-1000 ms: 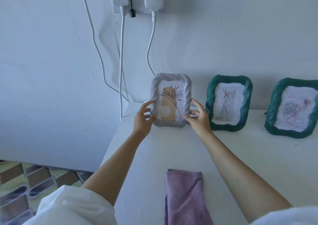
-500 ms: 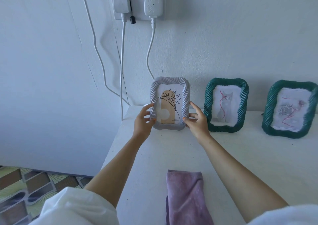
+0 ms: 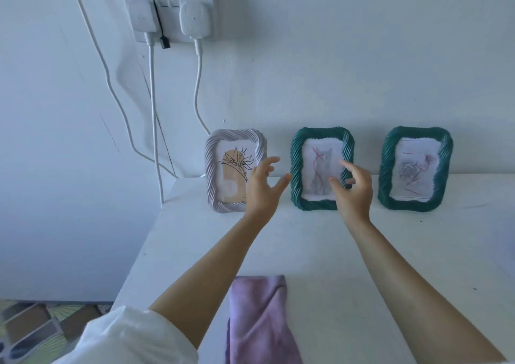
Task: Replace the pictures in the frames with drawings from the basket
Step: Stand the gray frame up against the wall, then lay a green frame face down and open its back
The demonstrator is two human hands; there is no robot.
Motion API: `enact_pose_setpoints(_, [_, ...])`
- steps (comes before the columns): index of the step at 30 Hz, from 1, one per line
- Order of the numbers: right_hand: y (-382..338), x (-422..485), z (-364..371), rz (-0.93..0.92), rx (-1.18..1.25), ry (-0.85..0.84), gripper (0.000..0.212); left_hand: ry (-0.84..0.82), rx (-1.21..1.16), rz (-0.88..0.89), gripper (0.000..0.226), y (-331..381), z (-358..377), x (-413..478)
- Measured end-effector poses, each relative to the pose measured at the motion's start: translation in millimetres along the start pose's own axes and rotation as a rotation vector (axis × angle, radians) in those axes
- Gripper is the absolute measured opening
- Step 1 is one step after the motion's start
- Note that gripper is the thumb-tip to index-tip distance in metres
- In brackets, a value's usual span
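Three picture frames stand upright against the wall at the back of the white table (image 3: 320, 246). The pale lilac frame (image 3: 211, 168) on the left holds a printed plant picture on a tan shape. The middle green frame (image 3: 296, 168) holds a grey cat drawing, and the right green frame (image 3: 443, 168) holds a rose drawing. My left hand (image 3: 262, 188) is open, partly covering the lilac frame's right edge. My right hand (image 3: 352, 188) is open in front of the middle frame's lower right. Neither hand holds anything. No basket is in view.
A folded purple cloth (image 3: 259, 319) lies at the table's near edge between my arms. A wall socket (image 3: 167, 9) with two white plugs sits above the lilac frame, and its cables (image 3: 153, 129) hang down past the table's left back corner. Patterned floor (image 3: 30, 327) shows lower left.
Both hands held the lilac frame and set it back against the wall. They have let go and shifted right, fingers spread. The camera now looks from farther back.
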State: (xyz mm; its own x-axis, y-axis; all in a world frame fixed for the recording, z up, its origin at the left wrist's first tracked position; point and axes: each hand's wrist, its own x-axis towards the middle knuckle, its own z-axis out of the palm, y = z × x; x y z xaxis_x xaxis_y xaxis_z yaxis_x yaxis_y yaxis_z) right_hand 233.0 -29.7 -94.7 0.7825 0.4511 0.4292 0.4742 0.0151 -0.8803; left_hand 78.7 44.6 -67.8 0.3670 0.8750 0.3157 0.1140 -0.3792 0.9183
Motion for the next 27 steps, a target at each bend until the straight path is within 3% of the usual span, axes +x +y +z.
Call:
enact_pose_setpoints(2, [9, 12, -15, 0.065, -0.025, 0.018, 0.04, -0.173, 0.003, -0.09, 0.05, 3, 21, 1])
enact_pose_setpoints(4, [21, 22, -27, 0.107, -0.018, -0.035, 0.043, -0.204, 0.015, -0.155, 0.054, 0, 36, 4])
enact_pose_setpoints(11, [50, 44, -41, 0.122, 0.194, -0.348, 0.056, -0.045, 0.094, -0.252, 0.056, -15, 63, 10])
enact_pose_setpoints(19, [60, 52, -43, 0.082, 0.226, -0.405, 0.056, 0.059, 0.077, -0.254, 0.059, -14, 77, 2])
enact_pose_setpoints(27, [51, 41, -76, 0.11, 0.283, -0.427, 0.056, 0.054, 0.059, -0.206, 0.061, 8, 78, -20])
